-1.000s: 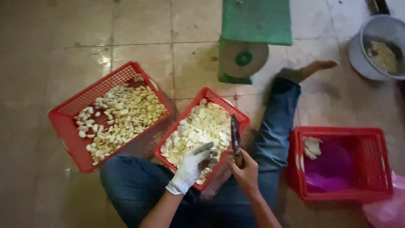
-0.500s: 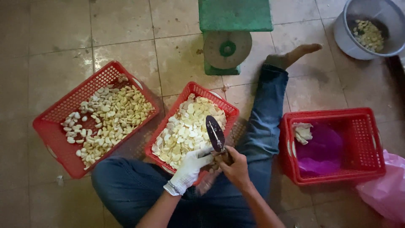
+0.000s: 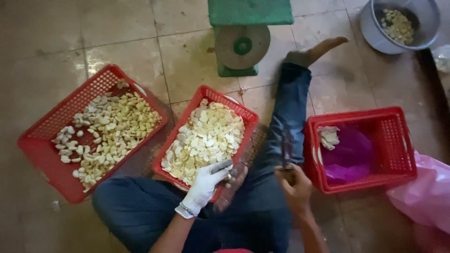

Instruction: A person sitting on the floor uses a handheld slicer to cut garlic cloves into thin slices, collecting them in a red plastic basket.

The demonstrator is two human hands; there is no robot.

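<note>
Knife (image 3: 287, 149) sits in right hand (image 3: 294, 185) grip; gloved left hand (image 3: 206, 183) pinches a clove (image 3: 222, 167).

A single camera, worn on the person's head, looks almost straight down at a tiled floor (image 3: 56, 42) from seated height. It faces forward over the person's lap, so their legs and both forearms enter from the bottom edge. The view is fairly near and takes in the floor just ahead.
</note>
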